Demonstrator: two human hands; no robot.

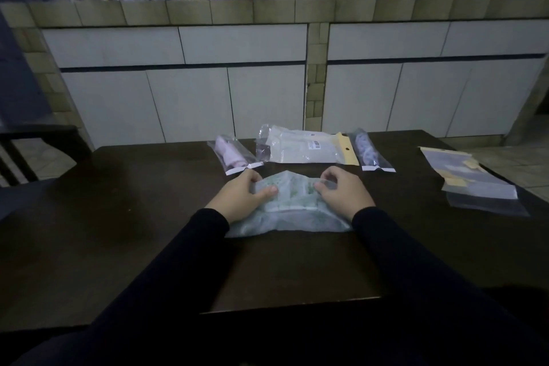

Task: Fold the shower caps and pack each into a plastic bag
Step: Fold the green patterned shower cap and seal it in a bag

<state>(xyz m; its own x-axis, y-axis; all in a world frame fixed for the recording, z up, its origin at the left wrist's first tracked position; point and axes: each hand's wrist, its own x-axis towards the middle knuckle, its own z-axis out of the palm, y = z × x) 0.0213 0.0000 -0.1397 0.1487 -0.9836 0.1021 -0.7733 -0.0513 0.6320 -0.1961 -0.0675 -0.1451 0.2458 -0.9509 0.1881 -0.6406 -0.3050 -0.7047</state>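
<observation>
Thin plastic, pale green print: shower cap (pixel 286 205), lying flat on the dark table (pixel 118 217), near the front edge, between both hands.
Left hand (pixel 242 197): grip closed on the far left edge of the cap, thumb on top, fingers curled under the film.
Right hand (pixel 344 194): grip pinched on the far right edge of the same cap, fingertips together on the film.
Step in hand, by judgement: folding the far edge over toward the body.
To do well: lift both corners level, bring down together, press out the air, keep the edges matched for a narrow strip that enters a bag.
Risk: slippery film, fold opening again when released.
Already packed: pink cap in bag (pixel 233 154) and patterned cap in bag (pixel 368 151), at the far side.
Empty bags (pixel 472 184): at the right, well apart from the hands.
</observation>
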